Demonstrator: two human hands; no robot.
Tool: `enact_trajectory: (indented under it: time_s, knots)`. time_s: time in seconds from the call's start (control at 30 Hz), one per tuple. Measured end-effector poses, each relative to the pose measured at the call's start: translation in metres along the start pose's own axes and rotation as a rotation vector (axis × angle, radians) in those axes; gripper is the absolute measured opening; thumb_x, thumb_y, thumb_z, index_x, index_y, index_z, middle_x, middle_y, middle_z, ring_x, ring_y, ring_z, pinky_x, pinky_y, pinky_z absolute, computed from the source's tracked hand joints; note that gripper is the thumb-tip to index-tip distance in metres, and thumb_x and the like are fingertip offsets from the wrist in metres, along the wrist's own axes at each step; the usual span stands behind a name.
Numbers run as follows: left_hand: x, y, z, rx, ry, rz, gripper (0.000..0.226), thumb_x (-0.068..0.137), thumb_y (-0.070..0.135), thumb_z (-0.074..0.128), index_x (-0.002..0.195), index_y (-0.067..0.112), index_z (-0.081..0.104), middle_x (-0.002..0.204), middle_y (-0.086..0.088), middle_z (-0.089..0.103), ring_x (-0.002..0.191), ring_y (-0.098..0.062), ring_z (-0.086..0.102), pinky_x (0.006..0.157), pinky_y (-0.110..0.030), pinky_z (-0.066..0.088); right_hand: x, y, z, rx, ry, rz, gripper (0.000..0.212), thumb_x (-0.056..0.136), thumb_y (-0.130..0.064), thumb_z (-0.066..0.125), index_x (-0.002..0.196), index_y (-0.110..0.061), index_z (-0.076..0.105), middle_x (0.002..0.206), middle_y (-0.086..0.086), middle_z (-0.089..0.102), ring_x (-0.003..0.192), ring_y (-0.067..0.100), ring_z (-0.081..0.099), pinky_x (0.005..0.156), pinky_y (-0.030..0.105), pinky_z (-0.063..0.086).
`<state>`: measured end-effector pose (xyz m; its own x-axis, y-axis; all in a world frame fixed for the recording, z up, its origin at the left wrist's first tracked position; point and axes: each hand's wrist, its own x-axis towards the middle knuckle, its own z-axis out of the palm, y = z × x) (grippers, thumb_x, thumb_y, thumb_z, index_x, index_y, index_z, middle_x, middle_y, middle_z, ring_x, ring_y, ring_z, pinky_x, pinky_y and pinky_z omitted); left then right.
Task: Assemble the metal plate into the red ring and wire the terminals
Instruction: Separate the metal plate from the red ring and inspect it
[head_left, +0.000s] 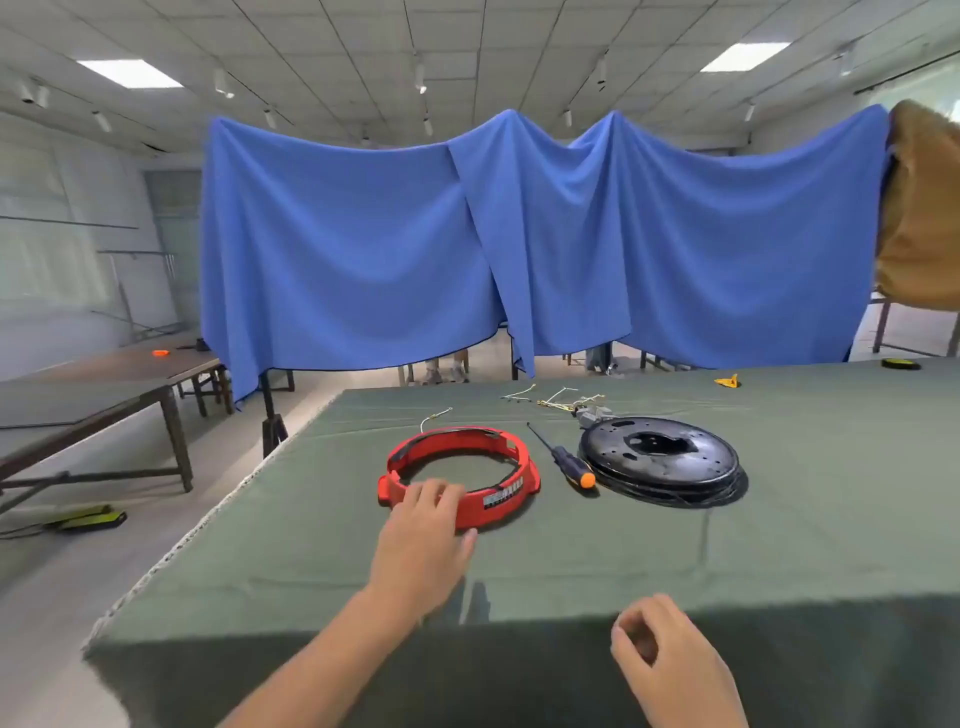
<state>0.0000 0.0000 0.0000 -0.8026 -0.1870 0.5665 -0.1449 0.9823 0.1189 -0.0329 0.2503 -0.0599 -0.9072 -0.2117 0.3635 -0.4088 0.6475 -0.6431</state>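
Setting: large indoor workroom or training hall, workshop type. Evidence: suspended tile ceiling with recessed light panels and track spotlights; pale bare floor; long dark worktables on plain frame legs at left; blue cloth and a brown cloth hung as screens across the room; work table draped in green fabric, carrying a screwdriver, loose wires and machine parts: red ring, black metal plate.
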Motion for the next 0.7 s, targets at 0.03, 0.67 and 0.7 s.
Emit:
enact_trajectory:
  time_s: [0.03,0.67,0.7]
  knots:
    - [0.019,-0.004,0.009,0.063,-0.02,0.022,0.048,0.09,0.045,0.051,0.132,0.023,0.045,0.134,0.006,0.045,0.127,-0.016,0.036,0.106,-0.027,0.029,0.007,0.0,-0.004,-0.04,-0.023,-0.024,0.023,0.082,-0.033,0.064,0.065,-0.032,0.049,0.074,-0.011,0.054,0.074,0.003,0.052,0.061,0.013,0.037]
    - [0.166,-0.024,0.027,-1.155,0.584,-0.759,0.044,0.096,0.044,0.043,0.063,0.016,0.041,0.053,0.004,0.038,0.05,-0.014,0.039,0.05,-0.022,0.036,0.223,-0.067,0.044,0.164,-0.04,-0.261,0.016,0.082,-0.03,0.058,0.067,-0.03,0.054,0.074,-0.014,0.06,0.068,0.006,0.055,0.071,0.034,0.047]
    - [0.17,-0.026,0.025,-1.309,0.552,-0.881,0.041,0.096,0.042,0.042,0.066,0.015,0.043,0.05,0.003,0.037,0.046,-0.018,0.038,0.048,-0.021,0.036,0.225,-0.071,0.046,0.182,-0.062,-0.281,0.012,0.082,-0.032,0.058,0.07,-0.03,0.057,0.076,-0.016,0.061,0.069,0.005,0.055,0.073,0.035,0.048]
